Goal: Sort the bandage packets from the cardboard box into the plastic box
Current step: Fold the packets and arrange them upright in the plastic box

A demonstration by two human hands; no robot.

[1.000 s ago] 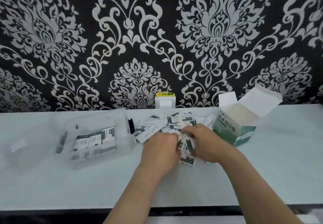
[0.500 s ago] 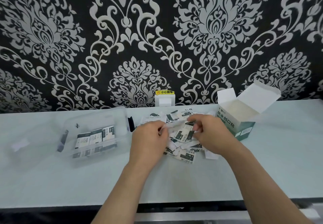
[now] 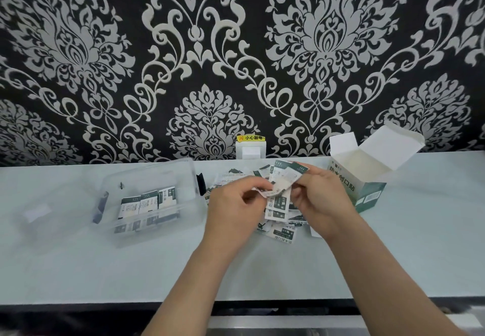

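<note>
A small fan of packets point(image 3: 284, 178) is up off the table, held between both hands just above the loose pile point(image 3: 282, 232); the left hand point(image 3: 233, 204) pinches the fan's lower left edge between thumb and curled fingers; the right hand point(image 3: 324, 199) grips its right side, fingers curled round it. The packets are white with dark green bands; those in the fan overlap, so I cannot count them. The pile lies spread on the table point(image 3: 105, 270) under and behind the hands, its packets lying across one another at all angles.

Just left of the pile stands the plastic box point(image 3: 157, 232), clear and open; inside it a row point(image 3: 148, 203) of three packets sits side by side, dark bands at the top; whether more lie beneath them I cannot tell through the wall. A dark latch point(image 3: 200, 184) hangs at the end of the box nearest the pile; further left a clear lid point(image 3: 36, 213) lies flat on the table.

Right of the hands, near the right one, stands the cardboard box point(image 3: 367, 188), green and white, its flaps open upward. Behind it all runs black-and-silver wallpaper point(image 3: 236, 47); against it, at table level, sits a white socket point(image 3: 250, 150) with a yellow label.
</note>
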